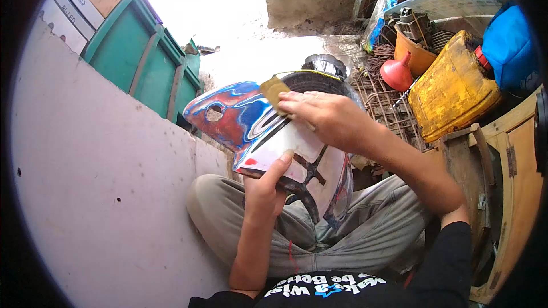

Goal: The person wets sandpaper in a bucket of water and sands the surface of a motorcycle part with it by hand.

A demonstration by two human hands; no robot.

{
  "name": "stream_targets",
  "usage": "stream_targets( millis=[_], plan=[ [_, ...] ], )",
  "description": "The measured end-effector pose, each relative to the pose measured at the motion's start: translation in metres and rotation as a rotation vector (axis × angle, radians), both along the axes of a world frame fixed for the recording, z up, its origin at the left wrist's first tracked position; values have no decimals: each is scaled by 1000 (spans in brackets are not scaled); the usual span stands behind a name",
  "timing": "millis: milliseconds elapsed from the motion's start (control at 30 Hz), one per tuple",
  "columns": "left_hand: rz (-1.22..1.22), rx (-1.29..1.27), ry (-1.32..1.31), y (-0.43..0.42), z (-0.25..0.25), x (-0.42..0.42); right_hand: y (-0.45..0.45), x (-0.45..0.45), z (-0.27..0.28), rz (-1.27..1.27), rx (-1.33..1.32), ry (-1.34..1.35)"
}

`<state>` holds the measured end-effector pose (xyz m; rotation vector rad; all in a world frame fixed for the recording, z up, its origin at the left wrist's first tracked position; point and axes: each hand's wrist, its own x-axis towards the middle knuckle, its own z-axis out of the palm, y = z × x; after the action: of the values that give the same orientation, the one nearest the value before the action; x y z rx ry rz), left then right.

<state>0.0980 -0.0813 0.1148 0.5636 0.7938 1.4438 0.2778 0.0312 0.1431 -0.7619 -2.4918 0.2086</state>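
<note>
A curved motorcycle fairing panel [228, 115] is held tilted above my crossed legs. Its paint is worn into rings of blue, red and white, and a round hole shows near its far left end. My left hand [269, 185] grips the panel's near edge, thumb on top of the white part and fingers hidden underneath. In my right hand [322, 115] is a folded piece of tan sandpaper [274, 90], pinched by the fingers and lying against the panel's upper edge. Dark, cross-shaped bars run over the panel's lower part.
Close on my left stands a pale wall [114, 154], with green panels [123, 51] beyond it. A tyre [311, 81] lies behind the fairing. To the right are a metal grate [394, 111], red funnel [398, 74], yellow jerrycan [456, 85] and wooden frame [514, 194].
</note>
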Motion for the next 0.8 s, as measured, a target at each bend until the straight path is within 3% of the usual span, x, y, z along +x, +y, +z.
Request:
stream_targets(
  millis=[133, 267, 400, 533, 667, 800],
  plan=[
    [22, -21, -97, 0, 3, 1, -30, -18, 2, 189, 102, 75],
    [22, 2, 9, -1, -3, -1, 0, 0, 3, -32, -48, -4],
    [24, 16, -138, 0, -2, -3, -34, -20, 6, 209, 94, 114],
    [-2, -2, 16, -1, -4, -3, -1, -3, 3, 27, 66, 45],
    [0, 6, -179, -2, -7, -3, -36, -22, 6, 241, 95, 140],
    [-53, 2, -22, -3, -3, -1, 3, -2, -4, 50, 109, 59]
  ],
)
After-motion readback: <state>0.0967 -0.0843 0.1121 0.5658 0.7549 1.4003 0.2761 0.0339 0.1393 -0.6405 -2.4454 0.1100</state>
